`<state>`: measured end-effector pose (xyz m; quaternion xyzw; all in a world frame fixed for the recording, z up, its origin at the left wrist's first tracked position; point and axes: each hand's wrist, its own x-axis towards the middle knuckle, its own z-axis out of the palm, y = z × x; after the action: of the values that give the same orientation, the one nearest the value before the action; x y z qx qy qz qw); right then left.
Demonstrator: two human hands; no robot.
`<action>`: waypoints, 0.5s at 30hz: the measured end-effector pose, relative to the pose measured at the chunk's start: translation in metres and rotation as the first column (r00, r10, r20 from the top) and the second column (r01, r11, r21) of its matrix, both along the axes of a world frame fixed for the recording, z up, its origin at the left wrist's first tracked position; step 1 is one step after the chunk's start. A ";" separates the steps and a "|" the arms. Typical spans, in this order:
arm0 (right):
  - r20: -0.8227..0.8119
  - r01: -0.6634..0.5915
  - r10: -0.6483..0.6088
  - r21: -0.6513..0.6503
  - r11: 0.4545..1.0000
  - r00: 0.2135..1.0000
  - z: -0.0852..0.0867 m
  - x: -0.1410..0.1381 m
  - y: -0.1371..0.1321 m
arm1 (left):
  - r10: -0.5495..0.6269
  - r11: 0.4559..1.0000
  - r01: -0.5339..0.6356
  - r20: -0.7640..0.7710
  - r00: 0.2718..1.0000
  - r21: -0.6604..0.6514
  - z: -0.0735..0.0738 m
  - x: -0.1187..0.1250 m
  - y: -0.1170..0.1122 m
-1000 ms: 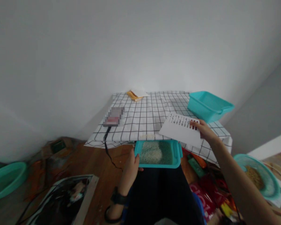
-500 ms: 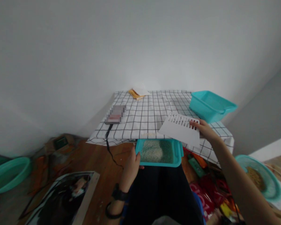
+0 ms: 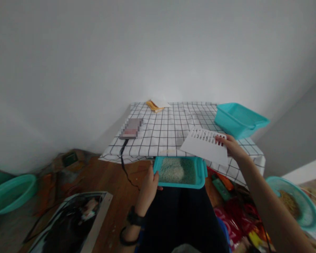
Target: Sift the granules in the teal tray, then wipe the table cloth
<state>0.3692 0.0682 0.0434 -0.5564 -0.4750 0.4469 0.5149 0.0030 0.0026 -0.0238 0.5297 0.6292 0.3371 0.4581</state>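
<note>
My left hand (image 3: pixel 150 182) is closed on the left rim of a shallow teal tray (image 3: pixel 201 174) above my lap, just in front of the table edge. Pale grains (image 3: pixel 173 169) like rice lie inside, heaped toward the left and middle, with the teal bottom showing at the right. In my right hand (image 3: pixel 230 144) is a white slotted plate (image 3: pixel 205 147), pinched at its upper right corner by the slots. The plate is tilted over the table's front edge, up and right of the tray. Whether it touches the cloth I cannot tell.
A deeper teal basin (image 3: pixel 237 126) stands at the right of the checked tablecloth (image 3: pixel 165 123). A phone-like, blurred device (image 3: pixel 131 128) with a black cable lies left; yellow and white packaging (image 3: pixel 156 105) lies behind. On the floor are a green basin (image 3: pixel 13 196), a round teal basket (image 3: pixel 310 218) and a box (image 3: pixel 105 211).
</note>
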 end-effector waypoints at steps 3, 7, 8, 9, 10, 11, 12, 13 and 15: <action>-0.047 0.085 -0.085 0.015 0.996 0.995 0.004 -0.004 0.008 | 0.006 1.000 -0.006 0.011 1.000 0.003 -0.003 0.001 0.001; -0.117 0.150 -0.144 0.040 0.988 0.983 0.011 -0.020 0.028 | 0.030 1.000 -0.030 0.020 0.999 -0.003 -0.006 0.000 0.001; -0.123 0.149 -0.143 0.042 0.988 0.982 0.012 -0.025 0.033 | 0.036 0.999 -0.036 0.024 0.999 -0.003 -0.006 0.000 0.001; -0.126 0.142 -0.135 0.042 0.989 0.983 0.013 -0.031 0.038 | 0.041 0.999 -0.041 0.028 0.999 -0.002 -0.007 0.000 0.001; -0.126 0.131 -0.125 0.039 0.991 0.984 0.014 -0.037 0.042 | 0.047 0.999 -0.047 0.031 0.998 -0.001 -0.008 0.000 0.001; -0.128 0.121 -0.116 0.033 0.992 0.985 0.014 -0.042 0.045 | 0.053 0.999 -0.053 0.034 0.998 -0.001 -0.009 -0.001 0.001; -0.131 0.111 -0.107 0.027 0.993 0.986 0.013 -0.045 0.046 | 0.060 0.998 -0.060 0.036 0.998 -0.003 -0.010 -0.001 0.002; -0.130 0.099 -0.096 0.023 0.995 0.987 0.013 -0.048 0.046 | 0.065 0.998 -0.065 0.038 0.997 -0.005 -0.010 -0.001 0.002; -0.087 0.057 -0.054 0.030 0.998 0.995 0.013 -0.047 0.044 | 0.069 0.998 -0.068 0.043 0.997 -0.011 -0.012 -0.002 0.002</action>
<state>0.3217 0.1117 0.0560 -0.5412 -0.4439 0.4482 0.5560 0.0014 0.0046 -0.0356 0.4982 0.6386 0.3609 0.4625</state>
